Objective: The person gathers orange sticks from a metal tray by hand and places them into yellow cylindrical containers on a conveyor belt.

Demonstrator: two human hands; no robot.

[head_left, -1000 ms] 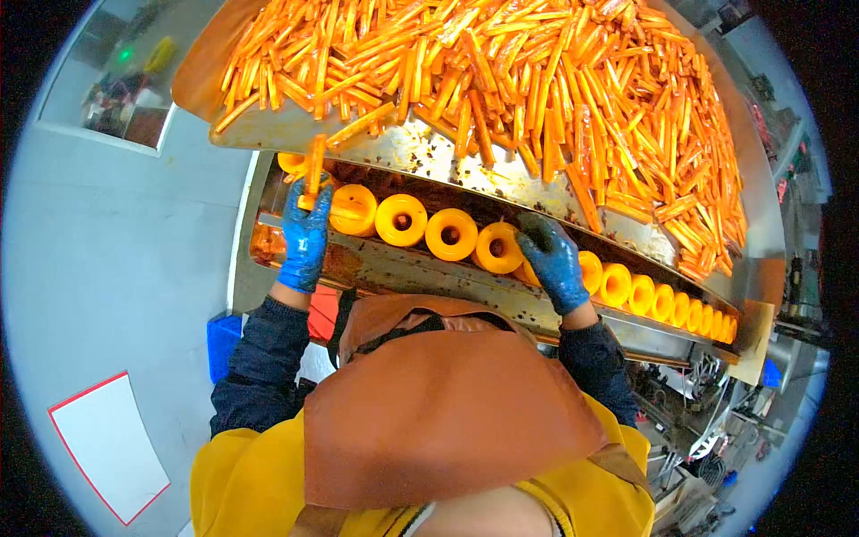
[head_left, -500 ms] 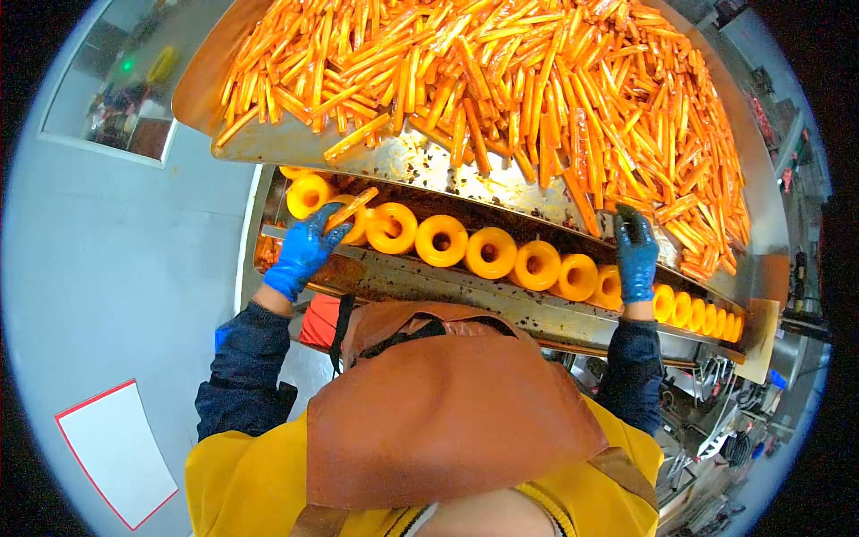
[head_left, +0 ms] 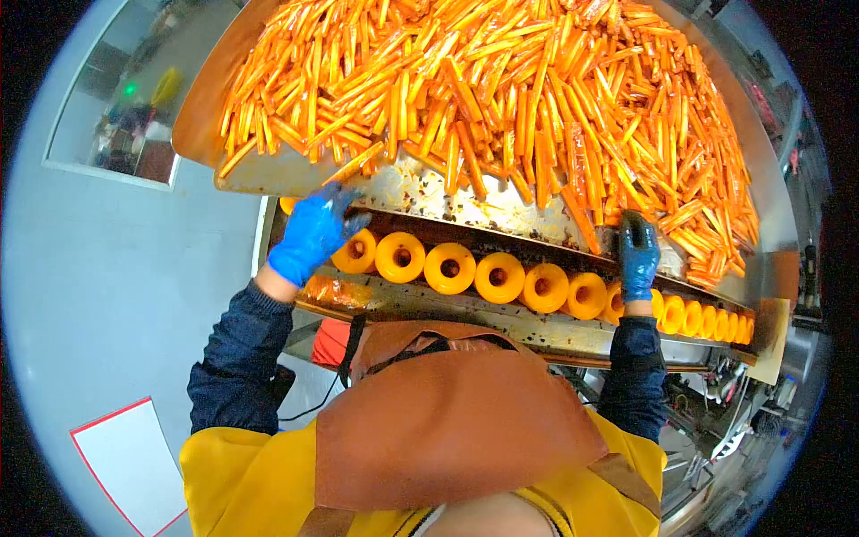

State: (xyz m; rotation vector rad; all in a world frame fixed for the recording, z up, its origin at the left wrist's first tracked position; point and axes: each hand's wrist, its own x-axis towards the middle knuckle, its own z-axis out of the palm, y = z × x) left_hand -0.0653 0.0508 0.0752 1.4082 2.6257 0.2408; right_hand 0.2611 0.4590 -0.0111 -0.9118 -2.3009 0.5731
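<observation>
My left hand, in a blue glove, is raised over the front lip of a metal tray. Its fingers are apart, and no stick shows in them. Just beyond the fingertips, one orange stick lies at the edge of a big heap of glossy orange sticks. My right hand, gloved with dark, stained fingertips, rests at the tray's front edge beside the heap. Its fingers stretch forward and hold nothing visible. Between the hands runs a row of yellow ring-shaped cups with dark holes; my left hand hides some.
The metal tray has dark crumbs along its front. A metal ledge runs below the cups, with an orange shiny piece at its left. A brown apron covers my front. Machinery stands at the right.
My left hand has moved up from the cups to the tray edge, and the orange stick it held is no longer in it. My right hand stays nearly in place. The view has shifted slightly.
</observation>
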